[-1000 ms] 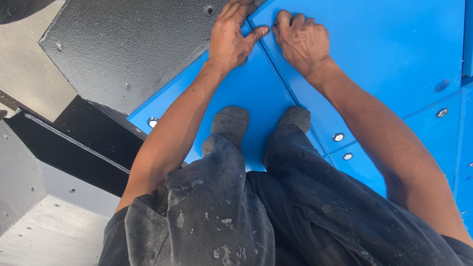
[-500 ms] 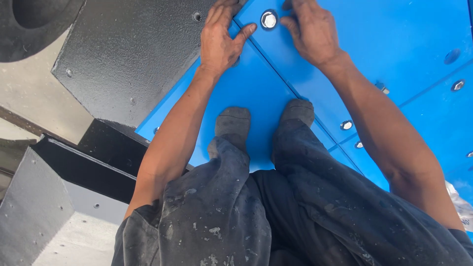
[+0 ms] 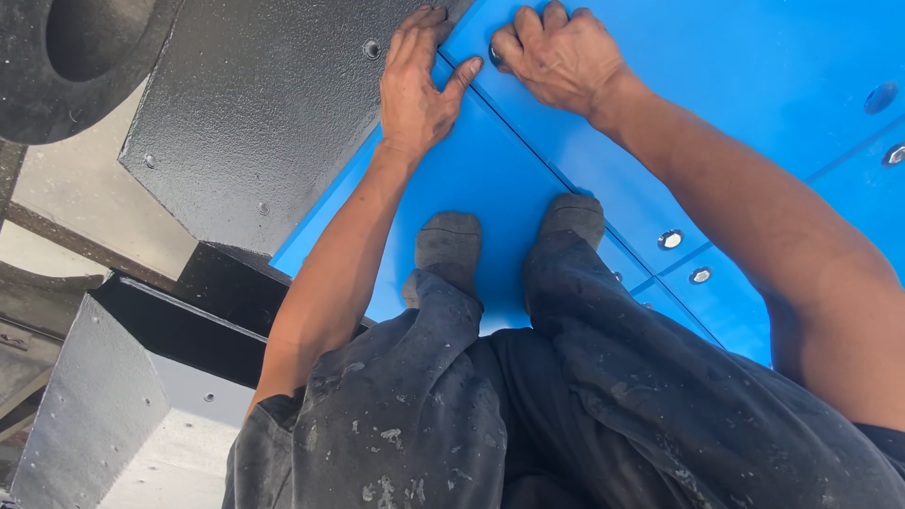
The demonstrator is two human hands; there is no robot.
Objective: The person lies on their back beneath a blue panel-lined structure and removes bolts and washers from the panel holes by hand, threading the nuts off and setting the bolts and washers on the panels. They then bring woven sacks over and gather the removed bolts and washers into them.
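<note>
— Where do the hands rest?
— Left hand (image 3: 418,90) lies flat, fingers spread, on the smooth blue plastic panel (image 3: 490,188); right hand (image 3: 558,55) curls over a round metal bolt (image 3: 494,55).
— The panel's seam?
— It runs diagonally, upper left to lower right.

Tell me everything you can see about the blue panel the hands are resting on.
The blue panel is a smooth, flat sheet, plastic by its look, bright blue and matte. Straight seams divide it from neighbouring blue panels, and round recessed holes with metal fasteners dot it. Its left edge meets a rough black metal plate. The left hand lies flat, palm down, near that edge; the right hand presses with curled fingers at a fastener hole. Two feet in grey socks stand on it.
</note>
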